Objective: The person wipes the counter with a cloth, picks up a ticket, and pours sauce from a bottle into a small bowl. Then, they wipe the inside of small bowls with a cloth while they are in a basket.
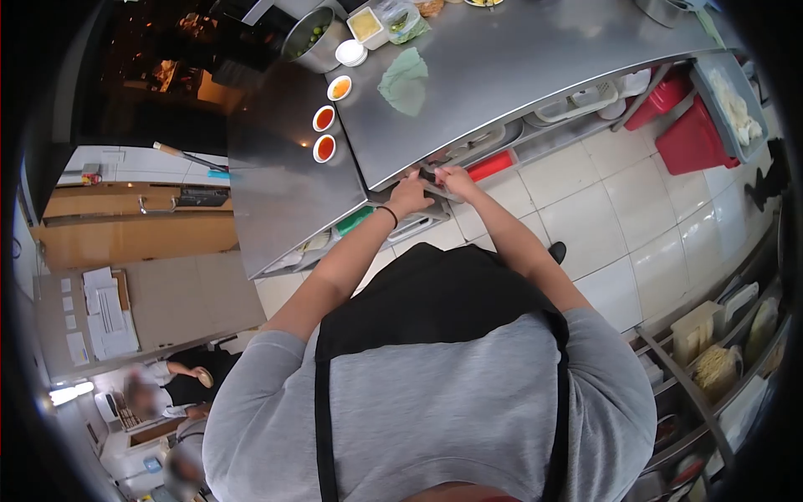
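Observation:
Just below the front edge of the steel counter [468, 109], both hands are close together over the under-shelf. My left hand [408, 199], with a dark band at its wrist, has its fingers bent at the left end of a small black object [428, 176]; what its fingertips grip is hidden. On the other end, the fingers of my right hand [456, 182] are closed around the black object, which looks like a short handle. Its exact kind is too small to tell. A clear container edge shows under the hands, and a red tray [492, 166] lies to their right.
On the counter stand three small white bowls of sauce [324, 119], a green cloth [405, 82], stacked white dishes [351, 53] and a metal pot [315, 40]. Red bins [687, 138] stand right. Racks with food [715, 368] are lower right. Two people [180, 393] are lower left.

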Tool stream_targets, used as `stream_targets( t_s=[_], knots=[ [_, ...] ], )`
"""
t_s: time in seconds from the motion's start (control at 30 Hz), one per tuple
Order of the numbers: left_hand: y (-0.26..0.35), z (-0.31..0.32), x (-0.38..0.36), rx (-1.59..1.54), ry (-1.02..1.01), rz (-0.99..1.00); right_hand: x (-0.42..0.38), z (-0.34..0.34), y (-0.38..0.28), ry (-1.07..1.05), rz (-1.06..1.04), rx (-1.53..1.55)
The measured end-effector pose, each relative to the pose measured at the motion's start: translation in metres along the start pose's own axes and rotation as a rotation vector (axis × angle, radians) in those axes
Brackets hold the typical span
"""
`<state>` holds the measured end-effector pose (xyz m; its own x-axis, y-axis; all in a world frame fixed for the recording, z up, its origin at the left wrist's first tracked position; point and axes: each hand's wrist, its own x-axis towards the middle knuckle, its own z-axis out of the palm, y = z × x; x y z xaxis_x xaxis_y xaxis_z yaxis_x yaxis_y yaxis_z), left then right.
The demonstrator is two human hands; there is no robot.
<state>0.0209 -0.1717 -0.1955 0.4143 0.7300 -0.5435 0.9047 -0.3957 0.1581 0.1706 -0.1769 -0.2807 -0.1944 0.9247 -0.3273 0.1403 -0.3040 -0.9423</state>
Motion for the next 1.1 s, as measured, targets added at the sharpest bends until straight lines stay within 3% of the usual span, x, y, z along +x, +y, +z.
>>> stream_targets(
  t_s=[0.07,0.13,0.17,0.2,0.23,0.27,0.33,0.4,0.43,0.47,0.5,0.53,0.6,0.67,0.9,0.97,1.03,1.1],
  knots=[
    [-0.015,0.008,0.006,0.04,0.046,0.034,0.009,0.008,-0.011,0.055,-0.064,0.154],
    [-0.03,0.01,0.012,-0.185,-0.069,-0.009,0.023,0.017,-0.005,0.103,-0.082,0.124],
    [-0.033,0.017,0.011,-0.136,0.037,-0.072,0.031,0.021,0.003,0.123,-0.113,0.104],
    [-0.038,0.021,0.012,-0.132,0.032,-0.058,0.029,0.021,0.0,0.142,-0.141,0.082],
    [-0.044,0.024,0.013,-0.125,0.102,0.082,0.027,0.018,-0.002,0.154,-0.136,0.079],
    [-0.048,0.027,0.016,-0.12,0.175,0.219,0.024,0.013,-0.004,0.106,-0.015,0.124],
    [-0.05,0.03,0.014,-0.143,0.165,0.238,0.018,0.011,-0.001,0.057,0.115,0.173],
    [-0.041,0.017,0.005,-0.162,0.152,0.263,0.01,-0.001,0.007,-0.057,0.391,0.446],
    [-0.022,-0.006,-0.01,-0.282,0.089,0.142,-0.009,-0.006,0.003,-0.06,0.298,0.689],
    [-0.01,-0.018,-0.018,-0.401,0.025,0.021,-0.022,-0.007,-0.001,-0.051,0.305,0.69],
    [-0.007,-0.016,-0.017,-0.43,0.153,0.076,-0.033,-0.009,-0.002,-0.05,0.238,0.937],
    [-0.003,-0.014,-0.014,-0.435,0.147,0.084,-0.043,-0.011,-0.005,-0.047,0.162,1.18],
    [0.007,-0.016,-0.011,-0.837,-0.089,-0.056,-0.052,-0.009,-0.012,-0.012,0.13,1.23],
    [0.025,-0.017,-0.013,-0.872,-0.104,-0.063,-0.055,-0.004,-0.019,0.114,0.065,1.349],
    [0.037,-0.011,-0.008,-0.867,-0.071,-0.054,-0.062,0.006,-0.035,0.129,-0.057,1.404],
    [0.03,-0.006,-0.003,-1.175,-0.167,-0.045,-0.065,0.004,-0.033,0.171,-0.053,1.398],
    [0.028,-0.007,-0.003,-1.198,-0.186,-0.054,-0.065,0.004,-0.023,0.21,-0.05,1.392],
    [0.027,-0.005,-0.002,-1.223,-0.204,-0.065,-0.067,0.004,-0.015,0.072,0.011,1.262]
  ],
)
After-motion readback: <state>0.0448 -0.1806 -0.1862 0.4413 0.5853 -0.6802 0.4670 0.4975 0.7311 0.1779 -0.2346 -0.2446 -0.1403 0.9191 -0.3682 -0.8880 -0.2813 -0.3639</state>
